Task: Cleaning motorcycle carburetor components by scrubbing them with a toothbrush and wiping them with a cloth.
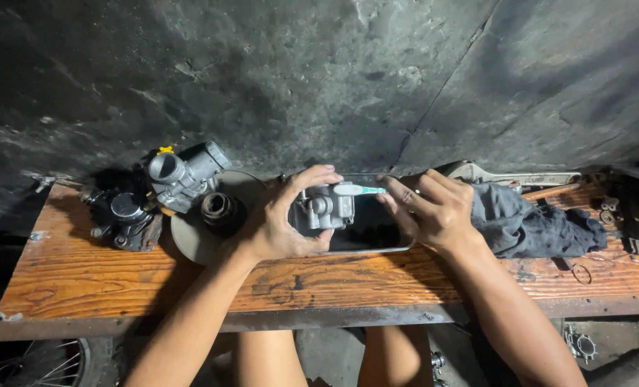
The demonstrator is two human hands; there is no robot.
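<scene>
At the centre of the frame a small grey metal carburettor part (327,208) is being gripped by the left hand (280,222), its fingers clamped around it above a dark tray (373,233) on the wooden worktop (119,276). A toothbrush (359,190) is being pinched in the right hand (434,211) — its long axis lying left-right, head pointing left onto the part. A dark rag (527,226) is lying just right.

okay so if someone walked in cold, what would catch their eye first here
At the middle of the wooden bench, the left hand holds a small grey metal part over a dark tray while the right hand puts a toothbrush to it. A bigger carburetor sits left.
</scene>
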